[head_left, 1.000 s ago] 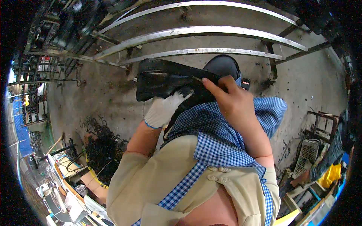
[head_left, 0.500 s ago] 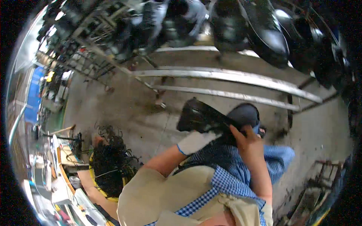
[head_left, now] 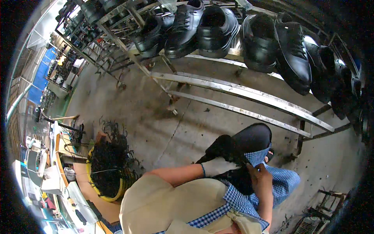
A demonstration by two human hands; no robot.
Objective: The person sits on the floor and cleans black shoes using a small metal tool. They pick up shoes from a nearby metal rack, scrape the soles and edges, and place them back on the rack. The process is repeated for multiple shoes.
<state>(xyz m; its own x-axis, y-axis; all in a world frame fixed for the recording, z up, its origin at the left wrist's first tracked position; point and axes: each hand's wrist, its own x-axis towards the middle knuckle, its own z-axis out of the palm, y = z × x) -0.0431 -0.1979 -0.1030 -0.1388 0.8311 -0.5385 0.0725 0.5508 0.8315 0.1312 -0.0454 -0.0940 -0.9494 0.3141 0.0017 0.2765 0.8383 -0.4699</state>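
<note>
A limp black leather-like piece [head_left: 224, 149] is held between my hands above my lap; its dull, fuzzy-looking side shows. My left hand [head_left: 219, 167], in a white glove with a blue cuff edge, is closed on its near side, and the fingertips are partly lost in the black material. On the right, my bare right hand [head_left: 260, 180] pinches the edge of the piece with bent fingers. Just beyond the piece is a smooth, dark, rounded shape [head_left: 253, 138] over my blue checked apron [head_left: 282, 183].
Black shoes [head_left: 218, 33] stand in a row on a metal rack [head_left: 241, 87] ahead. At left, a yellow-rimmed container [head_left: 91, 171] holds black strips, beside a cluttered workbench [head_left: 64, 183]. A small dark frame [head_left: 323, 210] sits on the floor at lower right.
The black piece has turned from its glossy side to its dull side and sits lower and farther right. Both hands have moved down with it. The view has shifted, showing the rack more sharply.
</note>
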